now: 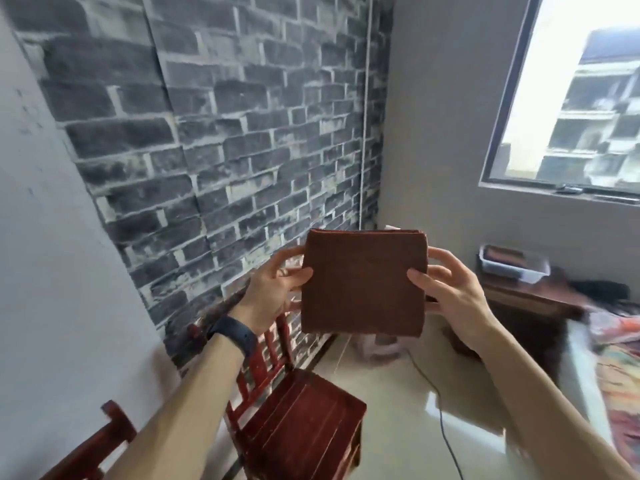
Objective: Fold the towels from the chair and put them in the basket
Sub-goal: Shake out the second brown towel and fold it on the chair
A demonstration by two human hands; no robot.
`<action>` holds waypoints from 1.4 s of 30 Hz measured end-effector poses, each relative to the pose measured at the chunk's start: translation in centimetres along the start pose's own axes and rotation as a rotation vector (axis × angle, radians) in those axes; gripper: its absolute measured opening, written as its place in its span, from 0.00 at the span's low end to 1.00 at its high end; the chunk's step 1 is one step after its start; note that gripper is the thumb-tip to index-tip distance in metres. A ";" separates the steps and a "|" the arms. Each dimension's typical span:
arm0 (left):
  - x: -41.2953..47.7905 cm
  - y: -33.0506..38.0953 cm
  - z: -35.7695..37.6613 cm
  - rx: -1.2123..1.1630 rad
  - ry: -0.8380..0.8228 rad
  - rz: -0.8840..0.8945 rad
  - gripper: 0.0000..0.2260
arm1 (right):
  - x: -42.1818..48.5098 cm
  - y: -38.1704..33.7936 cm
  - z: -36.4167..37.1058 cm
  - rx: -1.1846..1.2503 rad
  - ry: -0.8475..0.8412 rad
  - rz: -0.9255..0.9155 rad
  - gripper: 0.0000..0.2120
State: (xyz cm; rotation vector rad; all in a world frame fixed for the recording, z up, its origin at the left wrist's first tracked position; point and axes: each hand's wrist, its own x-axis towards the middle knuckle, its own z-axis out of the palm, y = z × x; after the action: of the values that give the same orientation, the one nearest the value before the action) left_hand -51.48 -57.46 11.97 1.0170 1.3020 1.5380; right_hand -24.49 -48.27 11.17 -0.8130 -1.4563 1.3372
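A brown towel (362, 282), folded into a neat square, is held up in the air at chest height. My left hand (273, 289) grips its left edge, thumb on the front and fingers behind. My right hand (446, 289) grips its right edge the same way. Below stands a red wooden chair (304, 417) with a bare seat. At the far right a white basket (512, 263) sits on a dark wooden table (530, 299) and holds something reddish-brown, blurred.
A dark brick-pattern wall fills the back and a window (568, 98) is at the upper right. A black cable (443, 420) runs across the pale floor. A bed with a colourful cover (620, 368) lies at the right edge. A second red chair part (100, 441) shows bottom left.
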 end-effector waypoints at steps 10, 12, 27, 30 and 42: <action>14.4 1.3 19.4 0.006 -0.248 0.079 0.16 | 8.3 -4.5 -19.0 -0.028 0.206 -0.109 0.18; 17.0 1.2 22.6 -0.006 -0.285 0.084 0.15 | 10.2 -4.6 -22.2 -0.055 0.232 -0.114 0.18; 40.8 -2.6 39.2 -0.002 -0.435 0.063 0.17 | 28.4 -2.1 -38.0 -0.145 0.395 -0.122 0.19; 46.8 -2.5 42.5 0.001 -0.480 0.057 0.17 | 32.8 -2.1 -40.8 -0.172 0.439 -0.146 0.19; 65.3 -4.7 59.3 -0.024 -0.550 0.044 0.16 | 48.2 0.7 -55.5 -0.126 0.633 -0.192 0.17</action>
State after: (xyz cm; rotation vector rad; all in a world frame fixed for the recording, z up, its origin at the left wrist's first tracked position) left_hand -14.55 22.49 18.29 1.3415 0.8758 1.1800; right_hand 12.39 15.05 17.04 -1.0336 -1.0810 0.7477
